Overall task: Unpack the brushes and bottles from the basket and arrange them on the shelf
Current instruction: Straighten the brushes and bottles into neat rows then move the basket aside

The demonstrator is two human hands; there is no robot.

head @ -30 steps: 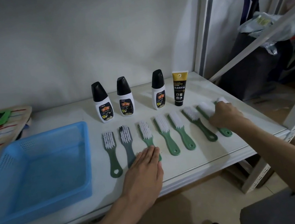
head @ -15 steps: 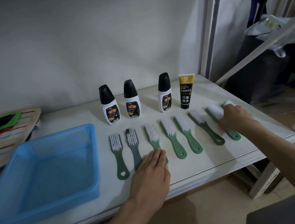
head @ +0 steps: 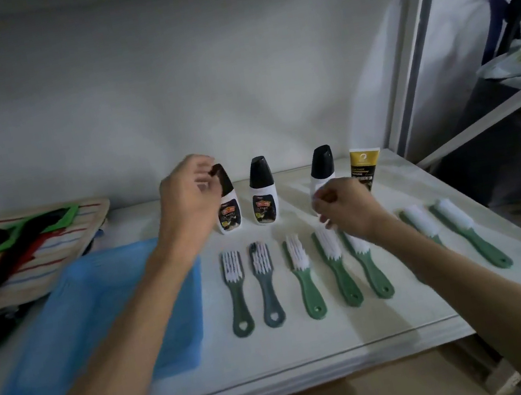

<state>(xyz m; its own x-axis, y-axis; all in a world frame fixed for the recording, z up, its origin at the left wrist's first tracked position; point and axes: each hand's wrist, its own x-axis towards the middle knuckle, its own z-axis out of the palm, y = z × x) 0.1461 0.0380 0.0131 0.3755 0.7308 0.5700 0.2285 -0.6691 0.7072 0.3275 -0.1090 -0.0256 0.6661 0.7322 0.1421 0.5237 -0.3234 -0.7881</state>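
Counted on shelf (head: 430,317): seven brushes (head: 305,280), three bottles (head: 262,193), one tube (head: 365,166), one basket (head: 41,385).

Both bare forearms reach toward 12 o'clock. Left hand (head: 188,203) raised, fingers curled. Right hand (head: 346,208) lower, loosely pinched, seemingly empty.

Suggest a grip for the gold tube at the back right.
Probably take the gold tube by its flat upper body, pinched front to back, coming from above right. It stands upright on its black cap, and a bottle and the right hand crowd its left side.
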